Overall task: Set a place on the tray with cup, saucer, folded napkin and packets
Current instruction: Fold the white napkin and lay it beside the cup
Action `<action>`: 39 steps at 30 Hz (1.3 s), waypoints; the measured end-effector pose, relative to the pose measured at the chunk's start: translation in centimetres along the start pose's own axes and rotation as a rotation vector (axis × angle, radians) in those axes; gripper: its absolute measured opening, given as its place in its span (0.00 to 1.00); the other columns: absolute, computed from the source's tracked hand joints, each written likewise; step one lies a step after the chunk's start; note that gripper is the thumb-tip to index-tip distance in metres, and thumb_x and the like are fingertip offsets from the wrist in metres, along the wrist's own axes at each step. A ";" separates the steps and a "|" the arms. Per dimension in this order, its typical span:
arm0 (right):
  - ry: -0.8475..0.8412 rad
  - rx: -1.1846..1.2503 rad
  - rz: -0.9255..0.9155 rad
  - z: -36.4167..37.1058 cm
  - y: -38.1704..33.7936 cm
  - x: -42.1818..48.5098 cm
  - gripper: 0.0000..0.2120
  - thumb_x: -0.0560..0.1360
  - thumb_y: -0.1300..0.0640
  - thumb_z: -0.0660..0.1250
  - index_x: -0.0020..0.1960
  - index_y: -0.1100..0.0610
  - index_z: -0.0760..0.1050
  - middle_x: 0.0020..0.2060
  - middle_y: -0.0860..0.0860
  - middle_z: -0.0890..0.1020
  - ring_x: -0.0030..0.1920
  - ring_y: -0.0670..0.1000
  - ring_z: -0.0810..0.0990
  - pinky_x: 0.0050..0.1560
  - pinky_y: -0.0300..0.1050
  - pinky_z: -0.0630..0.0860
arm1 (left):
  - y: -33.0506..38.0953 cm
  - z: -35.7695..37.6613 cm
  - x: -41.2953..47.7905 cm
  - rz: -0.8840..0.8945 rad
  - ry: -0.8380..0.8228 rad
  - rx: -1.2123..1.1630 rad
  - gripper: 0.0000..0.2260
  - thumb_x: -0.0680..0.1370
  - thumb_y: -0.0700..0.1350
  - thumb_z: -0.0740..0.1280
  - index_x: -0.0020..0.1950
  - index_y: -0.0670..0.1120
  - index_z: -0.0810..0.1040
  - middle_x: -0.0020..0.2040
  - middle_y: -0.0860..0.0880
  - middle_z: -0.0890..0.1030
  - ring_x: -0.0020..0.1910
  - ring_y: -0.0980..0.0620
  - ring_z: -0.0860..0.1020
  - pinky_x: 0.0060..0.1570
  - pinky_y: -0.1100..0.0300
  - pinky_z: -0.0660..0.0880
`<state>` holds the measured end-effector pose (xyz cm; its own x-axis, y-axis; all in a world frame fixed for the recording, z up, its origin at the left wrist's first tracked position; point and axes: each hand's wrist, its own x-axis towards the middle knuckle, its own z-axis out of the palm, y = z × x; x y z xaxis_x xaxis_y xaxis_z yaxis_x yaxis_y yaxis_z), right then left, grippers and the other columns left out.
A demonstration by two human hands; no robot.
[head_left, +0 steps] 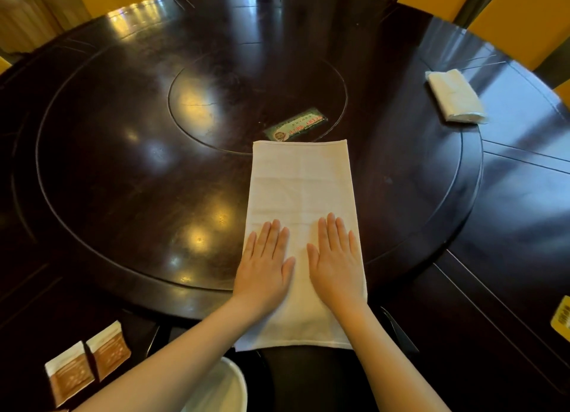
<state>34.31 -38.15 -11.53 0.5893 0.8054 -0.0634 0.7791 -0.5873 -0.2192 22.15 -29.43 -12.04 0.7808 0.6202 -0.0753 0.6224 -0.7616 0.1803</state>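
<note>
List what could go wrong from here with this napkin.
1. The napkin's near end appears to hang past the table edge. If the left hand and right hand lift off, it might slide toward the lap.
2. Its far end overlaps the green card, so folding could drag the card along.
3. The packets lie close to the left forearm, which might knock them.

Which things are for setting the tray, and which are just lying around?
For the job: long white cloth napkin under the flat left hand and right hand; two brown-and-white paper packets; round white dish, maybe the saucer.
Lying about: white wrapped tissue pack; green printed card.
</note>
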 end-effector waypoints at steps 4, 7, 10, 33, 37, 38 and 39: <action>-0.005 -0.016 -0.030 0.1 0.3 -2.4 0.28 0.79 0.43 0.38 0.73 0.56 0.35 0.74 0.51 0.38 0.74 0.50 0.35 0.74 0.49 0.36 | -0.2 -0.7 -2.4 0.118 -0.117 0.052 0.28 0.79 0.60 0.41 0.71 0.50 0.31 0.74 0.50 0.31 0.74 0.50 0.31 0.72 0.50 0.31; -0.049 -0.027 -0.090 -0.1 0.8 -4.4 0.29 0.80 0.43 0.41 0.74 0.55 0.36 0.75 0.52 0.39 0.74 0.51 0.35 0.74 0.49 0.35 | 0.1 -1.2 -3.6 0.184 -0.212 0.095 0.28 0.79 0.61 0.42 0.71 0.51 0.29 0.73 0.50 0.29 0.72 0.49 0.28 0.71 0.45 0.31; -0.057 -0.004 -0.190 -0.7 1.1 -7.3 0.30 0.79 0.43 0.46 0.75 0.57 0.47 0.75 0.54 0.47 0.76 0.54 0.44 0.75 0.51 0.36 | 0.5 -1.5 -4.8 0.209 -0.300 0.111 0.29 0.79 0.61 0.43 0.70 0.51 0.28 0.73 0.49 0.29 0.70 0.48 0.26 0.69 0.42 0.29; 0.225 -0.221 -0.525 -1.3 1.9 -10.0 0.23 0.63 0.54 0.77 0.57 0.57 0.80 0.54 0.54 0.83 0.52 0.54 0.82 0.52 0.52 0.80 | 3.8 -3.1 -6.8 0.140 -0.344 0.286 0.42 0.75 0.57 0.63 0.76 0.44 0.37 0.77 0.40 0.37 0.76 0.39 0.37 0.71 0.34 0.44; 0.249 -0.090 -0.564 -2.0 2.4 -10.2 0.10 0.66 0.57 0.75 0.46 0.56 0.81 0.45 0.52 0.84 0.45 0.52 0.82 0.48 0.48 0.80 | 4.3 -2.6 -7.3 0.137 -0.281 0.329 0.34 0.79 0.49 0.58 0.76 0.43 0.39 0.77 0.38 0.42 0.76 0.39 0.41 0.74 0.40 0.44; 0.221 -0.052 -0.560 -2.3 2.6 -10.2 0.07 0.67 0.58 0.74 0.44 0.56 0.80 0.41 0.51 0.83 0.42 0.52 0.81 0.46 0.47 0.80 | 4.4 -2.5 -7.4 0.147 -0.271 0.327 0.32 0.80 0.46 0.56 0.76 0.44 0.40 0.77 0.38 0.43 0.76 0.39 0.42 0.74 0.42 0.45; 0.181 -0.008 -0.540 -2.8 2.6 -10.1 0.06 0.67 0.60 0.73 0.42 0.56 0.78 0.39 0.50 0.82 0.40 0.52 0.80 0.44 0.46 0.79 | 4.4 -2.5 -7.6 0.168 -0.258 0.320 0.29 0.80 0.44 0.55 0.76 0.43 0.42 0.77 0.38 0.44 0.76 0.39 0.44 0.74 0.44 0.46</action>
<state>30.98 -48.04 -8.77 0.1335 0.9655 0.2237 0.9812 -0.0971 -0.1668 18.85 -37.00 -8.21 0.8354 0.4467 -0.3204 0.4396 -0.8928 -0.0986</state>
